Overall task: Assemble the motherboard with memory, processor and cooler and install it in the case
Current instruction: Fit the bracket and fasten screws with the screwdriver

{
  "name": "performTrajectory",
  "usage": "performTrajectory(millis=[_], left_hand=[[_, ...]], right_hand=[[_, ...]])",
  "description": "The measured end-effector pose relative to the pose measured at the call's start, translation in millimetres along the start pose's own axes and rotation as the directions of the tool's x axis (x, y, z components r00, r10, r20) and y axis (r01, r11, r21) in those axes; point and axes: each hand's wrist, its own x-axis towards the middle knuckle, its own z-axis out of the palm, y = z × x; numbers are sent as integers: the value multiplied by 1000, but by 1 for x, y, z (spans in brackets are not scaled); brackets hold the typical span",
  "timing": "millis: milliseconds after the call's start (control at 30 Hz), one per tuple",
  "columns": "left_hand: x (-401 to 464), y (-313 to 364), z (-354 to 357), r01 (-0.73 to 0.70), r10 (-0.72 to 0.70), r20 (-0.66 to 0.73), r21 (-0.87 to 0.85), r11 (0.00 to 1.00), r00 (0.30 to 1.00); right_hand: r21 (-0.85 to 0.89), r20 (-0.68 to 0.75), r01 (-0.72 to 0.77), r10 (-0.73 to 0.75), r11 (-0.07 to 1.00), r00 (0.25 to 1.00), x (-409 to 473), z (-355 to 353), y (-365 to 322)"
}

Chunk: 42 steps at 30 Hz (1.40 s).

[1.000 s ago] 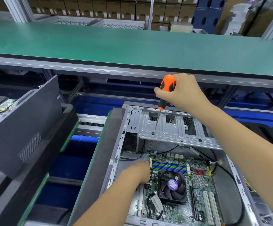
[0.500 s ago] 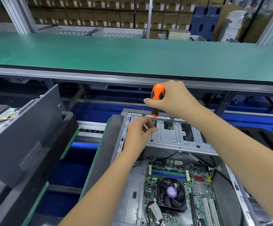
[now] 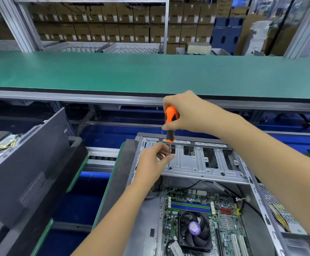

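Observation:
An open metal case (image 3: 250, 183) lies in front of me with the green motherboard (image 3: 228, 224) inside it. On the board sit a black cooler fan (image 3: 194, 230) and blue and green memory slots (image 3: 190, 205). My right hand (image 3: 189, 111) grips the orange-and-black handle of a screwdriver (image 3: 170, 122) held upright over the drive bay bracket (image 3: 196, 161). Its tip rests in a hole on the bracket's left side. My left hand (image 3: 154, 161) pinches the screwdriver's shaft between thumb and fingers, just above the bracket.
A dark case side panel (image 3: 26, 163) leans in a black tray at the left. A long green bench top (image 3: 150, 72) runs across behind the case. Stacked cardboard boxes (image 3: 113, 21) fill the shelves beyond. Blue floor shows between the conveyor frames.
My left hand rose from the motherboard's edge to the screwdriver shaft above the bracket. My right hand stayed on the handle over the same hole.

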Motion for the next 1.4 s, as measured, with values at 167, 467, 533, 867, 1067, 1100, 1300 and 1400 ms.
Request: performTrajectory(millis=[167, 467, 533, 867, 1067, 1100, 1300, 1400], left_hand=[[-1, 0, 3, -45, 45, -2, 95, 994, 999], [0, 2, 4, -98, 97, 24, 51, 994, 995], [1, 5, 6, -85, 85, -4, 20, 996, 996], [5, 2, -1, -36, 36, 17, -11, 999, 999], [4, 0, -1, -17, 18, 14, -43, 999, 1000], [4, -1, -3, -21, 21, 28, -28, 999, 999], [0, 1, -2, -35, 37, 18, -95, 995, 999], [3, 3, 0, -27, 29, 10, -98, 995, 1000]], right_hand=[[-103, 17, -27, 29, 994, 999, -4, 0, -1], [-375, 108, -14, 59, 927, 992, -4, -6, -9], [-549, 29, -39, 66, 835, 997, -4, -4, -14], [-431, 185, 36, 49, 902, 982, 1, -10, -20], [-434, 253, 48, 70, 900, 965, 2, -10, -24], [-375, 298, 67, 52, 925, 953, 2, -11, -24], [-560, 154, -22, 130, 828, 979, 9, -17, -29], [-533, 181, -35, 154, 846, 971, 10, -16, -26]])
